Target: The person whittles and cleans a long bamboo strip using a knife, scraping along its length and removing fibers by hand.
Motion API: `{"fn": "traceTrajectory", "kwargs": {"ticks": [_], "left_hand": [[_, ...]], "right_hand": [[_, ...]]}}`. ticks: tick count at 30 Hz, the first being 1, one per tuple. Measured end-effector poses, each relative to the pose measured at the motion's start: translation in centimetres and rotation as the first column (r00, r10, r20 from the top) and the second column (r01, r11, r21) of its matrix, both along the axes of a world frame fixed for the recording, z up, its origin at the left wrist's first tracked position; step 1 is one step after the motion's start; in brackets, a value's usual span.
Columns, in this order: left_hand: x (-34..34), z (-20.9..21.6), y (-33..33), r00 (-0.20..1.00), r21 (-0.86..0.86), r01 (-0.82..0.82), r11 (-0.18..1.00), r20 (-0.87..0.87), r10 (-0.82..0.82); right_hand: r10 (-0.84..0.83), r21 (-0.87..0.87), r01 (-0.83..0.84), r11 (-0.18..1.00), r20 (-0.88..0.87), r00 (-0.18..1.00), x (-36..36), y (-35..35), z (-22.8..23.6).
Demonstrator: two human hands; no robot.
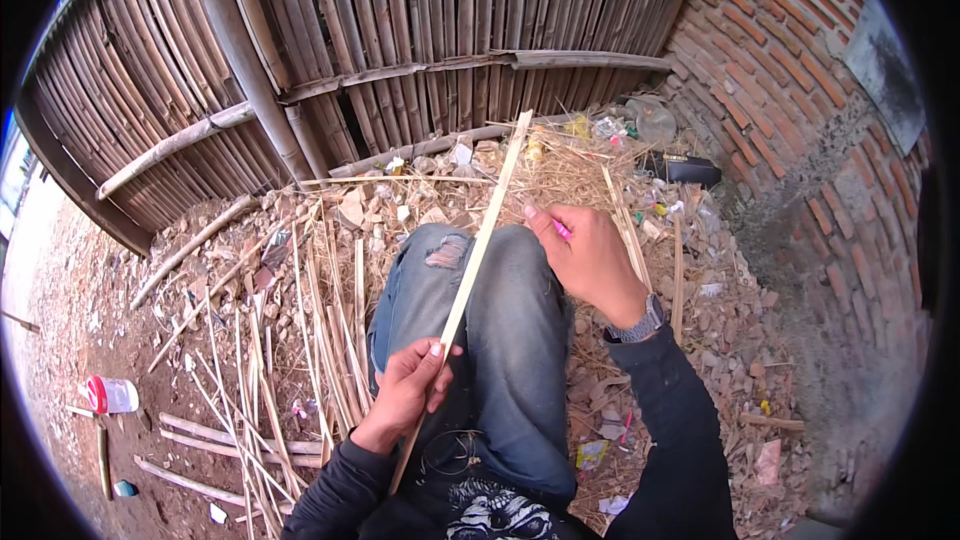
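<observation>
A long, pale bamboo strip [487, 225] slants up across my knees, its far end above the rubble. My left hand [411, 385] is closed around its lower part, thumb on top. To the right of the strip, over my right knee, my right hand [590, 252] is closed on a small pink object [562, 230]. Most of that object is hidden by the fingers, so its kind does not show. The right hand is apart from the strip. Jeans-clad legs [515, 325] lie beneath both hands.
Several loose bamboo strips [330, 340] lie on the ground to my left, near a red-and-white tub [112, 395]. Rubble and straw surround my legs. A bamboo fence [420, 15] stands ahead, a brick wall [770, 60] at right. A black object [682, 169] lies by the wall.
</observation>
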State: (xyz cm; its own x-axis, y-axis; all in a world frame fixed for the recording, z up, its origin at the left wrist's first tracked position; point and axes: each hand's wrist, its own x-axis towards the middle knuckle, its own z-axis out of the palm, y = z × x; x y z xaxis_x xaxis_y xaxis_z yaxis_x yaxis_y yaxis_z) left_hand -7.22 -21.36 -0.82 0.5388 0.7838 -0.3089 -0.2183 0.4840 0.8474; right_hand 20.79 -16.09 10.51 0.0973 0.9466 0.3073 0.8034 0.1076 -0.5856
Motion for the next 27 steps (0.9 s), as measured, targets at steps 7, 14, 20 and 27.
{"fn": "traceTrajectory", "kwargs": {"ticks": [7, 14, 20, 27], "left_hand": [[2.9, 0.0, 0.0, 0.987, 0.132, 0.077, 0.988, -0.150, -0.057], [3.6, 0.9, -0.1, 0.995, 0.069, 0.051, 0.996, -0.090, -0.045], [3.4, 0.8, 0.4, 0.996, 0.014, 0.061, 0.998, -0.060, -0.060], [3.3, 0.5, 0.4, 0.997, -0.085, 0.073, 0.994, 0.027, -0.071]], "right_hand": [[-0.209, 0.020, 0.208, 0.978, 0.077, 0.975, 5.2, -0.4, -1.3], [-0.129, 0.111, 0.123, 0.986, 0.050, 0.990, 2.6, -2.3, -5.4], [0.122, -0.093, -0.117, 0.989, 0.048, 0.991, -1.2, -7.0, -6.1], [0.055, 0.036, -0.053, 0.998, -0.063, 0.996, -0.1, -4.5, -4.6]]}}
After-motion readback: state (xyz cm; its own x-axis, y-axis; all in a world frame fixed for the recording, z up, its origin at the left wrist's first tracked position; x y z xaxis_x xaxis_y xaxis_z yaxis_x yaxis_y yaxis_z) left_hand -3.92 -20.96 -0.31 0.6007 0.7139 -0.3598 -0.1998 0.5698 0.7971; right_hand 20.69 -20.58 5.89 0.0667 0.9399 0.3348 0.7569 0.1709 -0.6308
